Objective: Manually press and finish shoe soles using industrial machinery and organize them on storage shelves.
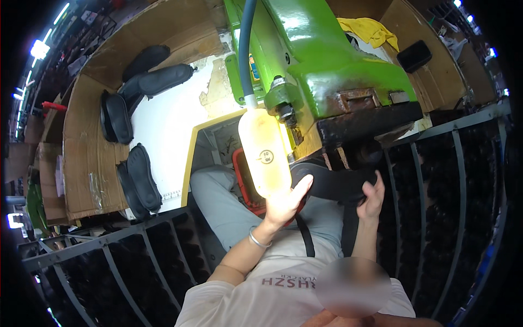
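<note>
A black shoe sole [335, 185] is held level between my two hands, just under the dark head of a green machine [348, 65]. My left hand [286, 203] has its thumb on the sole's left end; its other fingers are partly hidden behind the lamp. At the right end, my right hand [372, 197] grips the sole with curled fingers. A glowing pale-yellow lamp [265, 150] hangs beside the machine, directly above my left hand. The sole's far edge lies in the shadow of the machine head, so contact there cannot be told.
Several black soles [139, 180] lie on the white tabletop [169, 120] at left, inside cardboard walls [87, 163]. A red container [239, 169] shows below the table opening. Metal racks [109, 261] flank me. Far right are a yellow cloth [370, 31] and a black piece [415, 56].
</note>
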`<action>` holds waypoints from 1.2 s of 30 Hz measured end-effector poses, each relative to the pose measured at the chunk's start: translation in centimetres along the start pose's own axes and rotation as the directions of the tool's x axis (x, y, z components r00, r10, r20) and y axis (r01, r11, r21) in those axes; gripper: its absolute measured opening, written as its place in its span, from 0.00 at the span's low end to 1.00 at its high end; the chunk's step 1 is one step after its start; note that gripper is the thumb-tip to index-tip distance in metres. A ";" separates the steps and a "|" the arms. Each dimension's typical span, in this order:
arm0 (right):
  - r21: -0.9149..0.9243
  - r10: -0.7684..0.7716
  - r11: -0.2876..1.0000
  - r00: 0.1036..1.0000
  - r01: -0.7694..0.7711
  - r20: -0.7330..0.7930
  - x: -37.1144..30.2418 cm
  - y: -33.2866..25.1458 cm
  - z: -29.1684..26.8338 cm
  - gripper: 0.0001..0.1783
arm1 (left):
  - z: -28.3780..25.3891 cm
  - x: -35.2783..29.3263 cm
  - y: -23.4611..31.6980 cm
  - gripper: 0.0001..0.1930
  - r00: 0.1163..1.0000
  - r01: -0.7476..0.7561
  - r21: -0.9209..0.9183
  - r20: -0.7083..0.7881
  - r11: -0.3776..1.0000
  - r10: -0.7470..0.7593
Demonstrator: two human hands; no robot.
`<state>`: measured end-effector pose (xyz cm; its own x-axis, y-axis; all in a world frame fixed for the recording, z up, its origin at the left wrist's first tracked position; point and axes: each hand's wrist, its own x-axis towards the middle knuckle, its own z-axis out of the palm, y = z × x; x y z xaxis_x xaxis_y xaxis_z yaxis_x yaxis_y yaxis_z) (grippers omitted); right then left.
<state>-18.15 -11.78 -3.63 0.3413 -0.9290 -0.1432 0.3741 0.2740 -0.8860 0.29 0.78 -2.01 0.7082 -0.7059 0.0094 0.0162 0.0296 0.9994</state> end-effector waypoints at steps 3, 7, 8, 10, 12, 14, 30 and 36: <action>0.014 -0.086 0.996 0.980 0.085 0.181 3.3 -2.2 3.7 0.21 | -1.3 0.7 -1.2 0.08 0.984 -0.175 0.280 0.023 0.944 0.176; 0.067 -0.100 0.994 0.957 0.084 0.271 5.2 -1.5 6.0 0.19 | -3.4 1.4 0.8 0.16 0.999 -0.040 -0.187 0.029 0.981 0.046; 0.069 -0.084 0.995 0.950 0.066 0.302 5.2 -1.2 6.7 0.19 | -4.2 1.4 1.0 0.15 0.992 -0.121 -0.225 0.001 0.967 0.124; 0.028 -0.066 0.998 0.935 0.060 0.349 4.4 -0.3 7.6 0.20 | -6.2 1.1 1.1 0.16 0.998 -0.064 -0.259 -0.024 0.964 0.060; 0.010 -0.065 0.998 0.930 0.066 0.362 3.7 0.8 8.1 0.22 | -7.5 0.6 1.7 0.14 0.999 0.030 -0.263 -0.013 0.964 -0.035; -0.022 -0.060 0.997 0.924 0.073 0.377 2.9 1.5 9.2 0.23 | -8.8 -0.5 0.9 0.12 0.994 0.064 -0.283 -0.067 0.957 -0.086; -0.405 0.107 0.912 0.923 0.057 0.370 -4.0 4.3 6.4 0.34 | -0.4 1.8 -1.2 0.07 0.969 -0.239 0.437 0.044 0.867 0.244; -0.107 0.263 0.964 0.940 -0.245 0.217 -5.9 2.3 0.5 0.20 | -0.6 0.7 -1.8 0.07 0.986 -0.158 0.038 -0.053 0.987 0.159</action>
<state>-18.89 -5.56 -4.61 0.6066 -0.7470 -0.2721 0.1847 0.4653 -0.8657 1.15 0.68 -3.79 0.7385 -0.6533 0.1669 -0.1225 0.1135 0.9860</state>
